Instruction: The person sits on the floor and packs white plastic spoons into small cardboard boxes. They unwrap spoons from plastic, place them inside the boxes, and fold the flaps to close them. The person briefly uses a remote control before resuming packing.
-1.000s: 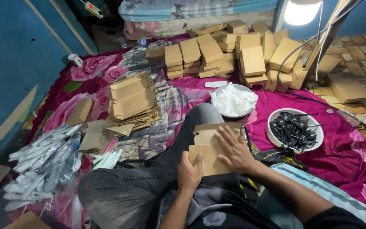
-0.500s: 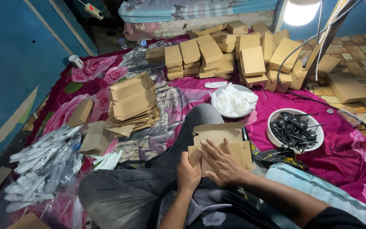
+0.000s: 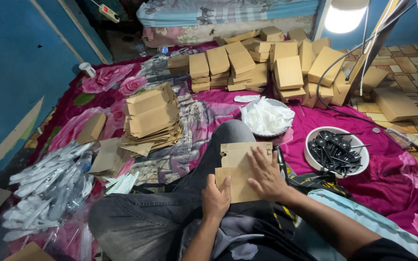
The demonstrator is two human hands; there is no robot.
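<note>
Floral magenta blanket (image 3: 393, 169) covers the floor, with cardboard pretty much everywhere. Person sits cross-legged with a flat brown box blank (image 3: 240, 166) lying on the lap, over the knee in dark jeans. Left hand (image 3: 216, 198) grips the blank's near-left corner, thumb on top, fingers curled under. Right hand (image 3: 267, 176) lies flat on the blank with fingers spread, pressing it down. Compared to half a second ago the right hand has slid a bit toward the right side of the card, so more of the top flap shows now; left hand hasn't really moved.

Around it: stack of unfolded blanks (image 3: 151, 116) off to the left, folded boxes (image 3: 267, 63) piled at the far end, white bowl of black spoons (image 3: 337, 150) just right of the knee, a dish of white plastic bags (image 3: 267, 117) beyond the blank, and clear-wrapped white cutlery (image 3: 44, 188) heaped at the far left
</note>
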